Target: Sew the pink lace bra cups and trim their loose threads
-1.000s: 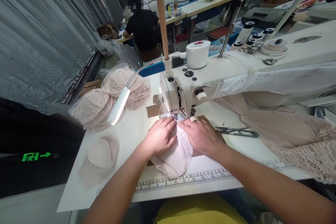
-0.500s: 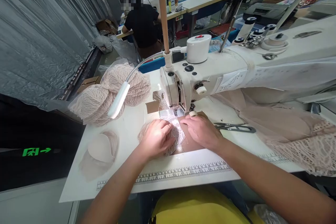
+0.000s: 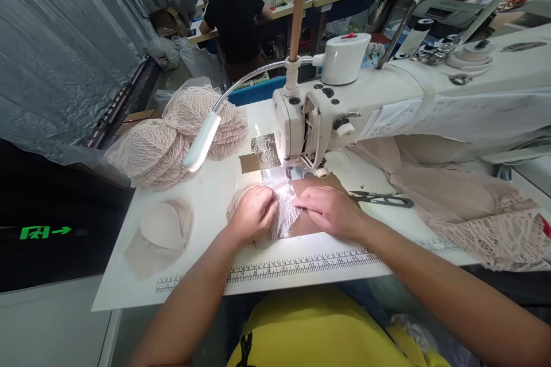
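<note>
A piece of pale lace fabric lies under the lit needle area of the white sewing machine. On its left side, my left hand is closed, with curled fingers gripping a bunched part of the lace. My right hand pinches the lace's right edge between thumb and forefinger, while its other fingers fold over the brown machine plate. The needle and presser foot are too small to make out clearly. Just right of my right hand lie dark thread snips.
A stack of lace cups stands at the back left, with a smooth beige cup nearer me. Beige mesh and lace spread to the right. A lamp hangs left of the machine. A person sits beyond.
My right forefinger has stretched out to the lace's edge, and the lace between my hands shows more openly. The whole view has shifted slightly; the snips and stacked cups stay in place.
</note>
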Motion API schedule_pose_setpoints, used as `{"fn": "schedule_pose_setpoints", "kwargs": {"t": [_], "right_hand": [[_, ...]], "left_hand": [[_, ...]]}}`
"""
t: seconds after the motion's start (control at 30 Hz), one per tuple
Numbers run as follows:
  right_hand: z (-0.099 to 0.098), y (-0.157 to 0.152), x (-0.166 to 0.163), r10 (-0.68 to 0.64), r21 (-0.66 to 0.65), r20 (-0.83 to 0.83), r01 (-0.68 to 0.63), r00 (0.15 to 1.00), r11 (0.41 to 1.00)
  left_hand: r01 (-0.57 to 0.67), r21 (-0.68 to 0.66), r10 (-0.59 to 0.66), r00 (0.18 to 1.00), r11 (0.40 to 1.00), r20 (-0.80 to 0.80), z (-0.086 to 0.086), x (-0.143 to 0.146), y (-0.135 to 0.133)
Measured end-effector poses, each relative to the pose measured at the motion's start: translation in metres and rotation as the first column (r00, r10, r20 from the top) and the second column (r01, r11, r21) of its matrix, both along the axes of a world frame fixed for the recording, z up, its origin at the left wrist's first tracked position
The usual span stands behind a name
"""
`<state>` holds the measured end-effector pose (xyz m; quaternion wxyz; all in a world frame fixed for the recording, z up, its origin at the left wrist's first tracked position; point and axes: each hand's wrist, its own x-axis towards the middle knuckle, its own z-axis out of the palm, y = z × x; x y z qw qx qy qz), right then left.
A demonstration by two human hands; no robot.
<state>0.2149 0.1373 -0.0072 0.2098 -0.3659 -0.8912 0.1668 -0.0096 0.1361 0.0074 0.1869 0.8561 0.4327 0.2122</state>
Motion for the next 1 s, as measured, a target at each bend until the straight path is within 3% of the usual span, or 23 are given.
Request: {"fn": "schedule_pose_setpoints", "kwargs": {"t": [0.13, 0.33, 0.57, 1.0], "right_hand": [[0.003, -0.02, 0.007, 0.071, 0.028, 0.236, -0.079, 0.969, 0.996], [-0.001, -0.038, 0.006, -0.062, 0.114, 0.26, 0.033, 0.963, 0.993], [-0.007, -0.04, 0.005, -0.071, 0.144, 0.192, 0.043, 0.979, 0.989], [-0.005, -0.037, 0.008, -0.085, 0.088, 0.075, 0.078, 0.994, 0.993]], "left_hand": [[0.126, 0.079, -0.124, 0.992, 0.989, -0.028, -0.005, 0.0, -0.003], [0.304, 0.143, -0.259, 0.927, 0.942, -0.27, -0.008, 0.006, -0.009], [0.297, 0.186, -0.212, 0.903, 0.937, -0.373, -0.013, 0.008, -0.009], [0.268, 0.162, -0.187, 0.9, 0.95, -0.394, -0.009, 0.014, -0.011]]}}
